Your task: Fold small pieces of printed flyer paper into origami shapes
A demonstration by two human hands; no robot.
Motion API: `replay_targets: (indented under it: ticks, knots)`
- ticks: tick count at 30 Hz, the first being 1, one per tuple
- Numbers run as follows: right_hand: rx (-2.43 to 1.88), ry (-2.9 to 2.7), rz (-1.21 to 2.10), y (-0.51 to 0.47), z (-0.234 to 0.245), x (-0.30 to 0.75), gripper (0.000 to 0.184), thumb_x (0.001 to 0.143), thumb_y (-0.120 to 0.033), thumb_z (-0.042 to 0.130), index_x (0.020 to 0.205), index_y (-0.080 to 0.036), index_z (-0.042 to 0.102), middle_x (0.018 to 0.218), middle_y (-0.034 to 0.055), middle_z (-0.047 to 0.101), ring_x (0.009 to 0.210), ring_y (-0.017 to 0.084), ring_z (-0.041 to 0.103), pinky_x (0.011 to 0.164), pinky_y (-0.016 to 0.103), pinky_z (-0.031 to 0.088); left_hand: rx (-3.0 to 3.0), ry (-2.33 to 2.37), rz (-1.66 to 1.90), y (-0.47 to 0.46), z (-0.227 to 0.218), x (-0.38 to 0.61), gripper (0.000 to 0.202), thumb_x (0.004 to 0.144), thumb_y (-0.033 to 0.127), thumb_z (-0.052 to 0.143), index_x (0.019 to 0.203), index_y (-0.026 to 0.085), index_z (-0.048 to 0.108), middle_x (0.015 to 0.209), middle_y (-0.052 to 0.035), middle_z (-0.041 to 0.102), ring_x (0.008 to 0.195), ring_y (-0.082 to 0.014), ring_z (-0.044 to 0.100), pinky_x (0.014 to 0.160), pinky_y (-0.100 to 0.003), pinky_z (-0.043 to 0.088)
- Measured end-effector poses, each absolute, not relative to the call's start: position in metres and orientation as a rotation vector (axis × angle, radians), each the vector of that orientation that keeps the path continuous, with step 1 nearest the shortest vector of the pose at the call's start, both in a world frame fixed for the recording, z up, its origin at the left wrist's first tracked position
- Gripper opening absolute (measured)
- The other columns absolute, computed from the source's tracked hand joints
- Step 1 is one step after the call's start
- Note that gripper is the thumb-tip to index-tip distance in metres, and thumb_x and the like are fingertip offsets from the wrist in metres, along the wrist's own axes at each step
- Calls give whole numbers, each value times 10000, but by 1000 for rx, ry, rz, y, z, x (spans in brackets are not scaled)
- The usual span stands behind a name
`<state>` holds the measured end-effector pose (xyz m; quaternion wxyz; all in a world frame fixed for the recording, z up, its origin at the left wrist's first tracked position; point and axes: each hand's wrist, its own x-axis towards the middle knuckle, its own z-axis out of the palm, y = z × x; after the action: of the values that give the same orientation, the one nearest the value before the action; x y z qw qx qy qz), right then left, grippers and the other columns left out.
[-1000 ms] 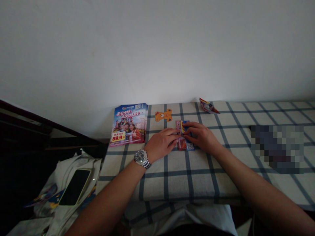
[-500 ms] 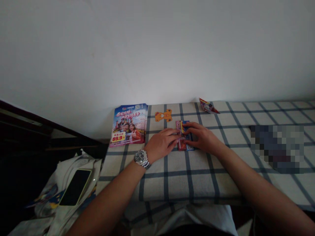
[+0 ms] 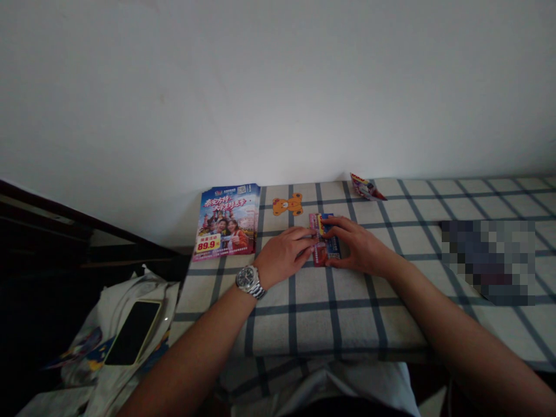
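Note:
A small folded flyer [image 3: 320, 255], pink on its left part and blue on its right, lies on the checked cloth between my hands. My left hand [image 3: 284, 256], with a metal watch at the wrist, holds its left edge under fingers kept close together. From the right, my right hand [image 3: 358, 246] grips the flyer, fingers curled over its upper part and thumb near its lower edge. My fingers cover part of the print. Left of my left hand is a stack of colourful flyers [image 3: 226, 223].
An orange bear cutout [image 3: 287, 204] lies beyond my hands. A folded paper piece [image 3: 366, 188] stands near the wall. At right is a pixelated dark item [image 3: 482, 260]. A phone [image 3: 132, 333] rests on white bags [image 3: 106, 313] below the table's left side.
My right thumb has shifted slightly down towards the flyer's lower edge, and more of its blue part shows. My left hand stays in place.

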<state>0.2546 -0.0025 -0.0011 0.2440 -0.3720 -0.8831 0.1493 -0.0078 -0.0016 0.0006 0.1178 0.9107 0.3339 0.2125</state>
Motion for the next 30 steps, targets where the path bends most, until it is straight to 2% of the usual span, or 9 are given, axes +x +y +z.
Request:
replay_targets:
  ticks: [6, 13, 18, 25, 30]
  knots:
    - [-1012, -2404, 421, -4, -2, 255, 586, 733, -375, 885, 1247, -255, 631, 1494, 143, 541, 1397, 362, 527, 1156, 567, 469, 2666, 975, 614, -2, 1, -8, 274, 1038, 244, 554, 1280, 234, 682, 1377, -49, 663, 1266, -228, 612, 1072, -432, 562]
    - [-1003, -2393, 429, -4, -2, 254, 578, 727, -369, 884, 1232, -259, 627, 1490, 138, 539, 1386, 357, 535, 1142, 554, 486, 2656, 975, 607, -2, 1, -8, 280, 1023, 228, 571, 1285, 231, 672, 1385, -56, 653, 1280, -236, 599, 1092, -448, 545]
    - [-1008, -2412, 436, -3, -3, 256, 575, 749, -404, 880, 1243, -244, 631, 1486, 146, 547, 1404, 356, 522, 1158, 559, 473, 2654, 973, 595, -3, 3, -7, 334, 1026, 220, 563, 1355, 223, 622, 1389, -61, 649, 1279, -233, 591, 1103, -448, 535]
    - [-1005, -2414, 434, -2, 0, 257, 468, 806, -425, 846, 1212, -261, 682, 1502, 134, 548, 1399, 346, 537, 1156, 547, 485, 2680, 987, 586, -4, 5, -6, 343, 1016, 226, 583, 1356, 219, 628, 1399, -61, 644, 1270, -244, 595, 1088, -449, 547]
    - [-976, -2403, 394, 1, -4, 258, 329, 862, -344, 800, 1170, -256, 724, 1383, 121, 661, 1366, 338, 576, 1153, 574, 480, 2672, 982, 584, -4, 2, -6, 336, 1025, 233, 571, 1356, 216, 629, 1395, -62, 646, 1278, -245, 594, 1093, -453, 542]
